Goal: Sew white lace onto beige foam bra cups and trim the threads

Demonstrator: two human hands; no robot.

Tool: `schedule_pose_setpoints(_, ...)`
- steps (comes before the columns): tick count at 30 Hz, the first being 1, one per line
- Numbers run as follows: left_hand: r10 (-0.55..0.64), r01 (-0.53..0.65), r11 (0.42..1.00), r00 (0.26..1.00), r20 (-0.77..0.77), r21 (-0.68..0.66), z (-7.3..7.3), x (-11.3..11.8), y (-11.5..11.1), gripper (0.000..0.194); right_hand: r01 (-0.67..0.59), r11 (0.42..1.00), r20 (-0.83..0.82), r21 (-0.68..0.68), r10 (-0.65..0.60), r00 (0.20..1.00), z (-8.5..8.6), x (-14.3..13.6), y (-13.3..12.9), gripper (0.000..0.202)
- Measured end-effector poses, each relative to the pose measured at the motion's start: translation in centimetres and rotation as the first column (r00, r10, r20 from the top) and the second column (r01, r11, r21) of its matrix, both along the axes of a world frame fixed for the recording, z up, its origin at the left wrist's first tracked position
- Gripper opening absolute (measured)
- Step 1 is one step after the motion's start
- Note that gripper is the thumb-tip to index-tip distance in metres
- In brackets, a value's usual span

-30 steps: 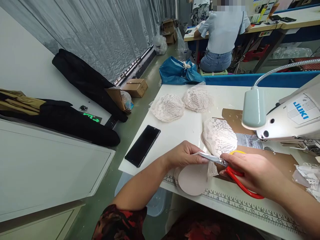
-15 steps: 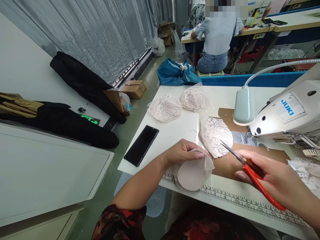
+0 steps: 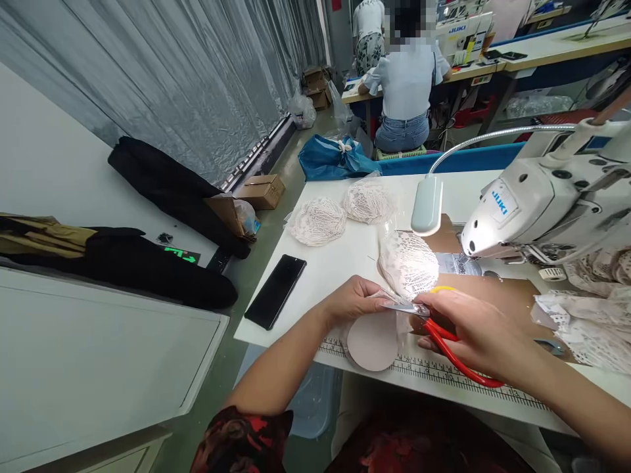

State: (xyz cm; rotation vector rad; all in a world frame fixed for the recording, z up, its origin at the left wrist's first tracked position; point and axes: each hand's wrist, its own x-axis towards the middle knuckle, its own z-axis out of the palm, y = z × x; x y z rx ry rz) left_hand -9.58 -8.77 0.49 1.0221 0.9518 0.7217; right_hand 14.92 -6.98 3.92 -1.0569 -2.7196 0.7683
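My left hand [image 3: 357,301] pinches the top edge of a lace-covered bra cup [image 3: 373,343], its smooth pale side facing me. Red-handled scissors [image 3: 446,341] are gripped in my right hand [image 3: 468,328]. Their blades point left and lie against the edge of the cup, close to my left fingertips. Whether the blades have fabric between them I cannot tell. Just beyond my hands a lace cup [image 3: 408,263] rests on the table under the lamp. Another lace cup [image 3: 318,222] and a further lace cup [image 3: 369,201] lie toward the back.
A black phone [image 3: 276,291] lies on the left of the white table [image 3: 340,263]. On the right stand a sewing machine [image 3: 513,210] and a lamp [image 3: 427,205]. Lace pieces [image 3: 586,328] are heaped below the machine. A printed ruler [image 3: 444,373] follows the front edge. A person [image 3: 407,85] sits ahead.
My right hand has brought the scissors left and down, from over the lace cup to the edge of the cup in my left hand. The view has turned right.
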Motion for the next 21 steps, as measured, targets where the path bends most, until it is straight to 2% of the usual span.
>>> schedule_pose_setpoints(3, 0.005, -0.005, 1.000, 0.999, 0.032, -0.019, -0.2, -0.1, 0.2, 0.044, -0.009, 1.000, -0.005, -0.027, 0.009, 1.000, 0.0, -0.6, 0.2, 0.019)
schedule_pose_setpoints(7, -0.002, 0.003, 1.000, 0.998, 0.058, -0.017, 0.0, -0.3, 0.3, 0.042, -0.018, 0.991, -0.052, -0.132, 0.011, 0.999, -0.6, -0.3, 0.2, 0.018)
schedule_pose_setpoints(11, -0.010, 0.010, 0.998, 1.000, -0.009, -0.058, 0.0, -0.4, 0.0, 0.037, -0.015, 0.987, -0.100, -0.161, -0.001, 0.995, -1.1, -0.3, 0.0, 0.020)
schedule_pose_setpoints(14, -0.034, 0.029, 0.998, 0.996, -0.088, -0.051, 0.1, -0.6, 0.1, 0.039, 0.037, 0.989, -0.124, -0.140, -0.055, 0.991, -0.6, 0.5, -0.3, 0.022)
schedule_pose_setpoints(16, -0.035, 0.037, 0.999, 0.982, -0.185, 0.008, 0.4, -0.9, 0.2, 0.040, 0.063, 0.989, -0.127, -0.137, -0.080, 0.989, -0.3, 2.5, -1.1, 0.023)
schedule_pose_setpoints(19, -0.010, 0.073, 0.987, 0.916, -0.401, 0.140, 1.7, -1.4, 0.4, 0.041, 0.100, 0.983, -0.141, -0.152, -0.122, 0.983, -0.8, 8.3, -3.7, 0.019)
schedule_pose_setpoints(20, 0.001, 0.100, 0.978, 0.878, -0.478, 0.186, 2.3, -1.6, 0.4, 0.042, 0.163, 0.981, -0.193, -0.104, -0.181, 0.964, -1.2, 10.8, -5.0, 0.030)
schedule_pose_setpoints(21, 0.013, 0.134, 0.966, 0.832, -0.555, 0.223, 3.0, -1.7, 0.3, 0.043, 0.315, 0.949, -0.243, -0.027, -0.312, 0.918, -1.7, 13.5, -6.3, 0.038)
